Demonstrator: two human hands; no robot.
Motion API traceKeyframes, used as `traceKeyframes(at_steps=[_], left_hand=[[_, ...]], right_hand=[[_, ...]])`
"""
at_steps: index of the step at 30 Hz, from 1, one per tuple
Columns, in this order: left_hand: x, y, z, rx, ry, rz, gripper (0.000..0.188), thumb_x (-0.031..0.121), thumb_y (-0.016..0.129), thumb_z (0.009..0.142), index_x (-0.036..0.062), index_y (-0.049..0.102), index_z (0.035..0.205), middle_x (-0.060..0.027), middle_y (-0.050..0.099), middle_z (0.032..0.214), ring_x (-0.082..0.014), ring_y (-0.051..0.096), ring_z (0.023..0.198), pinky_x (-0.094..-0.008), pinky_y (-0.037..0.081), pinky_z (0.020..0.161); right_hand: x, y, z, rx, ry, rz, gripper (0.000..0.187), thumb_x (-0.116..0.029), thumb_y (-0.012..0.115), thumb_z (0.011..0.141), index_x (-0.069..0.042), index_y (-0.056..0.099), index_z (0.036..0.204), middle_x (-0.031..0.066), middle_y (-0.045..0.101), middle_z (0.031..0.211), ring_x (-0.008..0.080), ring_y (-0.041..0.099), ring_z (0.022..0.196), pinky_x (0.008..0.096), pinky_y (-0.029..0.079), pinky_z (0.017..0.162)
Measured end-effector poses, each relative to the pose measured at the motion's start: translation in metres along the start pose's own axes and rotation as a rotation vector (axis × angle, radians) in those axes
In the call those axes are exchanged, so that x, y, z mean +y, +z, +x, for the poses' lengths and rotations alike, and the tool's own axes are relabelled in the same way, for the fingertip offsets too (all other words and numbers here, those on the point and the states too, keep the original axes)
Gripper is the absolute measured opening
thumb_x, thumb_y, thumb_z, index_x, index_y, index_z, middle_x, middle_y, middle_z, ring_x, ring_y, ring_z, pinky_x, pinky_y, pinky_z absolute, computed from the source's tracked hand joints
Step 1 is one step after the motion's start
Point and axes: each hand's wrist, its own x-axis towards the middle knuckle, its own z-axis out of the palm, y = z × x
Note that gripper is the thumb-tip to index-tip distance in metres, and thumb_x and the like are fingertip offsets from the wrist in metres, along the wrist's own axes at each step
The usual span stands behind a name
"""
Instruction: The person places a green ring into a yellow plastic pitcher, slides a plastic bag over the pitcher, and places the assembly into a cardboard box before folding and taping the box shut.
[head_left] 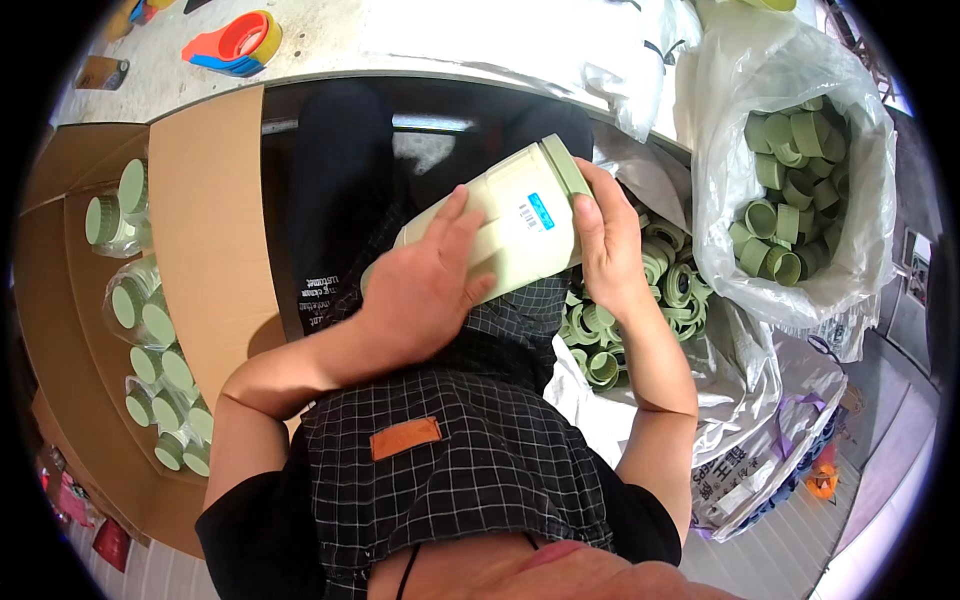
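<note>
A pale green plastic canister (495, 240) lies tilted over my lap, its green lid (566, 165) toward the upper right. A small blue and white barcode label (537, 212) is on its side. My left hand (420, 290) rests across the canister's body near the bottom end, its fingers slightly blurred and the thumb along the near side. With my right hand (610, 235) I grip the lid end, thumb on top; some of those fingers are hidden behind it.
An open cardboard box (210, 200) at the left holds several green-lidded containers (147, 362). To the right, a clear plastic bag (730, 200) holds green ring-shaped parts (790, 195); more green parts (665, 265) lie below it. Nested coloured scoops (240, 45) sit on the white table (330, 40).
</note>
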Motion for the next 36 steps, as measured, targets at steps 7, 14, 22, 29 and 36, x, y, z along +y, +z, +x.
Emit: traceKeyframes(at_steps=[7,14,22,29,36], left_hand=[[-0.016,-0.013,0.000,0.141,-0.029,-0.133,0.049,0.018,0.059,0.094,0.0019,0.048,0.139,-0.0224,0.061,0.127,-0.0419,0.062,0.111,-0.0427,0.051,0.093],[0.016,-0.066,0.054,0.226,0.665,-0.254,0.035,0.019,0.066,0.088,0.0030,0.066,0.119,-0.0080,0.065,0.107,-0.0281,0.060,0.083,-0.0410,0.047,0.082],[-0.108,-0.005,0.289,0.448,0.386,0.357,0.013,0.016,0.068,0.084,0.0043,0.068,0.091,-0.0121,0.069,0.092,-0.0344,0.064,0.082,-0.0419,0.050,0.076],[-0.094,-0.017,0.320,0.291,-0.023,-0.404,0.021,0.015,0.056,0.095,-0.0013,0.066,0.088,-0.0116,0.070,0.084,-0.0243,0.065,0.080,-0.0361,0.051,0.078],[-0.010,0.007,0.236,0.103,0.308,-0.675,0.025,0.017,0.053,0.102,-0.0029,0.064,0.091,-0.0134,0.072,0.095,-0.0165,0.065,0.087,-0.0336,0.053,0.085]], right_hand=[[-0.006,-0.009,0.006,-0.030,-0.206,-0.024,0.048,-0.030,0.049,0.099,0.004,0.054,0.134,0.0178,0.058,0.088,0.0356,0.056,0.080,0.0414,0.047,0.076],[0.010,-0.013,0.016,-0.053,0.022,0.055,0.045,-0.028,0.054,0.098,0.001,0.056,0.132,0.0222,0.065,0.112,0.0382,0.062,0.103,0.0406,0.048,0.090],[0.025,-0.018,0.021,-0.050,-0.119,0.219,0.057,-0.023,0.072,0.080,0.004,0.058,0.128,0.0185,0.062,0.094,0.0378,0.060,0.082,0.0395,0.049,0.076],[0.085,-0.017,0.055,0.327,0.257,0.735,0.030,-0.025,0.058,0.099,0.004,0.066,0.103,0.0033,0.059,0.077,0.0093,0.052,0.072,0.0240,0.043,0.069],[0.095,0.010,0.101,0.388,0.166,0.601,0.019,-0.009,0.068,0.092,0.002,0.064,0.105,0.0047,0.067,0.091,0.0132,0.060,0.079,0.0267,0.050,0.074]])
